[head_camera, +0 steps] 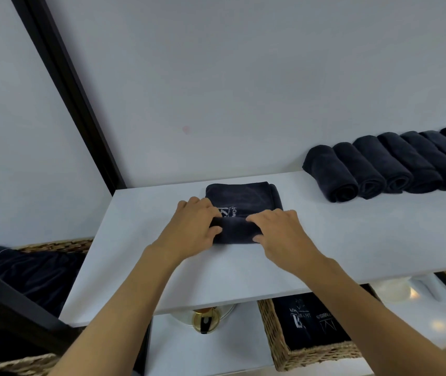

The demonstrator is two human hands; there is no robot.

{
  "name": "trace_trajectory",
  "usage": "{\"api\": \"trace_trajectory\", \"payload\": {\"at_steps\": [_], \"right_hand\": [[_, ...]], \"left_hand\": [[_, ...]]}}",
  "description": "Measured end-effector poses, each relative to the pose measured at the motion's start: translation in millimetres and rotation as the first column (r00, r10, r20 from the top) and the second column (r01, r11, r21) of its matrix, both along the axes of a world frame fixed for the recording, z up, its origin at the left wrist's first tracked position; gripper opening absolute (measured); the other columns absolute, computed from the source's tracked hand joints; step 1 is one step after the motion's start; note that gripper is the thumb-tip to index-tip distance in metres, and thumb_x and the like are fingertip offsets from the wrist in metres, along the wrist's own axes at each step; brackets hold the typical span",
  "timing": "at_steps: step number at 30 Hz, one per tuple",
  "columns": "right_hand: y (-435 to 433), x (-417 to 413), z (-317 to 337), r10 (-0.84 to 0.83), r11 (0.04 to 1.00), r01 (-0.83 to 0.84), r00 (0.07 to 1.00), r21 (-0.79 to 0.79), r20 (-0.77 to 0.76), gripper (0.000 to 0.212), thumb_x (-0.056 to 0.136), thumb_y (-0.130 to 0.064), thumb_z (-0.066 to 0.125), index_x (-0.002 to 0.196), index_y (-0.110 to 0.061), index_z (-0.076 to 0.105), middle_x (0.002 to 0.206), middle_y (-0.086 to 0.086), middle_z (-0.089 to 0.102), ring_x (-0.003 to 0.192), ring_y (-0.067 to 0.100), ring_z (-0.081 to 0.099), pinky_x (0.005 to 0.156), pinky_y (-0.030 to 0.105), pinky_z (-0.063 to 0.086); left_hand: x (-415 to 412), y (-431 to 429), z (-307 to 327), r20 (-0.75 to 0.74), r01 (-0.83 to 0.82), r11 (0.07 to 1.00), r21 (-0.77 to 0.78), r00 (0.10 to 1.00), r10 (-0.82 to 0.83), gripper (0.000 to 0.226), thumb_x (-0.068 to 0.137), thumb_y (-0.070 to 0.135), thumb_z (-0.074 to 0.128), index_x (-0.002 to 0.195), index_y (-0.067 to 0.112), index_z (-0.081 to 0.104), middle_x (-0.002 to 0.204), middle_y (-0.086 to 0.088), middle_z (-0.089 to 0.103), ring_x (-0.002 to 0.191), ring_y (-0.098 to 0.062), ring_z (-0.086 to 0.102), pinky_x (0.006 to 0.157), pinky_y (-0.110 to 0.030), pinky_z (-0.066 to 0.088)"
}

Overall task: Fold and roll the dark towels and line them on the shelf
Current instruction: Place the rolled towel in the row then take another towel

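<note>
A dark navy towel (pixel 246 195) with white lettering lies folded flat on the white shelf (pixel 140 213), its near end curled into a short roll. My left hand (pixel 194 226) grips the left end of that roll, fingers over it and thumb beneath. My right hand (pixel 278 234) grips the right end the same way. Several rolled dark towels (pixel 373 169) stand side by side in a row at the back right of the shelf, against the wall.
A wicker basket (pixel 273 346) holding folded dark towels sits on the lower shelf at the right. Another wicker basket (pixel 56 246) with dark towels is at the left, beside a black frame post (pixel 80 104). A glass bottle (pixel 205 320) stands under the shelf.
</note>
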State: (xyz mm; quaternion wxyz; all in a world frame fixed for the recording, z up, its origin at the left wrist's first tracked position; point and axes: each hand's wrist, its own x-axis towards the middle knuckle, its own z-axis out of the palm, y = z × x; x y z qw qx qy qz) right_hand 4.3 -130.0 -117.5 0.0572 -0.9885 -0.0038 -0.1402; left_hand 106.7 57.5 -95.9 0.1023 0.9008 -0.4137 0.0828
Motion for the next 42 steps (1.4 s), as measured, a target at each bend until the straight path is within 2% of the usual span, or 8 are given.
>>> {"api": "trace_trajectory", "payload": {"at_steps": [6, 10, 14, 18, 23, 28, 36, 42], "right_hand": [[-22.5, 2.0, 19.4, 0.072, 0.853, 0.072, 0.964, 0.516, -0.254, 0.026, 0.089, -0.019, 0.063, 0.106, -0.038, 0.06, 0.105, -0.015, 0.065, 0.105, 0.017, 0.057, 0.092, 0.036, 0.049], [-35.0, 8.9, 36.2, 0.159, 0.755, 0.11, 0.926, 0.646, -0.343, 0.02, 0.088, -0.02, 0.068, 0.105, -0.03, 0.064, 0.1, -0.011, 0.069, 0.093, 0.009, 0.065, 0.086, 0.031, 0.054], [-25.9, 8.2, 25.6, 0.089, 0.946, -0.08, 0.996, 0.313, -0.012, 0.022, 0.091, -0.021, 0.064, 0.111, -0.029, 0.067, 0.109, -0.014, 0.063, 0.1, 0.01, 0.06, 0.093, 0.036, 0.044], [-15.9, -4.3, -2.7, 0.157, 0.986, -0.148, 0.978, -0.074, 0.138, 0.043, 0.079, -0.037, 0.076, 0.117, -0.02, 0.065, 0.117, -0.005, 0.065, 0.106, 0.018, 0.061, 0.091, 0.037, 0.043], [-24.0, 18.8, 13.5, 0.113, 0.99, -0.112, 0.993, 0.09, -0.014, 0.038, 0.092, -0.034, 0.061, 0.129, -0.026, 0.055, 0.124, -0.01, 0.061, 0.113, 0.016, 0.053, 0.1, 0.031, 0.029], [-44.7, 44.8, 33.5, 0.199, 0.855, -0.038, 0.945, 0.517, -0.261, 0.024, 0.089, -0.026, 0.067, 0.112, -0.03, 0.064, 0.102, -0.017, 0.062, 0.1, 0.008, 0.055, 0.082, 0.019, 0.039], [-18.3, 32.7, -4.4, 0.125, 0.989, -0.111, 0.98, -0.099, 0.153, 0.044, 0.073, -0.031, 0.082, 0.111, -0.017, 0.067, 0.11, 0.0, 0.065, 0.099, 0.024, 0.064, 0.088, 0.038, 0.047], [-36.8, 77.4, 19.1, 0.173, 0.974, -0.158, 0.981, 0.159, -0.085, 0.026, 0.092, -0.025, 0.059, 0.118, -0.021, 0.062, 0.113, -0.002, 0.063, 0.106, 0.021, 0.054, 0.088, 0.032, 0.036]], "left_hand": [[-30.6, 3.6, -7.5, 0.057, 0.086, 0.995, -0.051, 0.995, -0.083, 0.042, 0.083, 0.032, 0.071, 0.122, 0.021, 0.059, 0.109, 0.002, 0.066, 0.099, -0.023, 0.058, 0.089, -0.029, 0.039], [-10.6, -2.2, 5.7, -0.344, -0.001, 0.994, -0.111, 0.938, -0.037, 0.024, 0.087, 0.033, 0.068, 0.11, 0.028, 0.065, 0.096, 0.009, 0.067, 0.086, -0.012, 0.058, 0.072, -0.021, 0.043], [8.1, -9.8, 7.9, -0.442, -0.012, 1.0, -0.019, 0.897, 0.002, 0.018, 0.097, 0.034, 0.056, 0.106, 0.025, 0.067, 0.097, 0.005, 0.065, 0.093, -0.017, 0.059, 0.08, -0.027, 0.046], [14.7, -18.1, 7.9, -0.282, 0.006, 0.997, 0.071, 0.959, 0.014, 0.023, 0.1, 0.034, 0.047, 0.086, 0.028, 0.065, 0.093, 0.002, 0.054, 0.101, -0.024, 0.053, 0.086, -0.039, 0.043], [-11.8, -16.7, -7.5, 0.209, -0.008, 0.996, -0.092, 0.978, 0.027, 0.031, 0.091, 0.043, 0.054, 0.094, 0.018, 0.071, 0.089, 0.001, 0.07, 0.081, -0.023, 0.065, 0.079, -0.033, 0.042], [-12.7, -22.4, -16.2, 0.159, -0.06, 0.998, 0.007, 0.986, 0.058, 0.039, 0.079, 0.043, 0.074, 0.104, 0.014, 0.067, 0.101, 0.0, 0.07, 0.097, -0.024, 0.063, 0.09, -0.039, 0.043], [27.4, -39.6, 16.5, -0.15, -0.114, 0.974, 0.194, 0.978, 0.145, 0.034, 0.096, 0.047, 0.051, 0.121, 0.026, 0.059, 0.104, 0.005, 0.052, 0.11, -0.02, 0.042, 0.094, -0.035, 0.027], [25.7, -56.0, 18.3, 0.029, -0.203, 0.952, 0.23, 0.979, 0.202, 0.03, 0.099, 0.027, 0.043, 0.126, 0.023, 0.055, 0.114, -0.003, 0.05, 0.102, -0.026, 0.047, 0.083, -0.035, 0.026]]}}
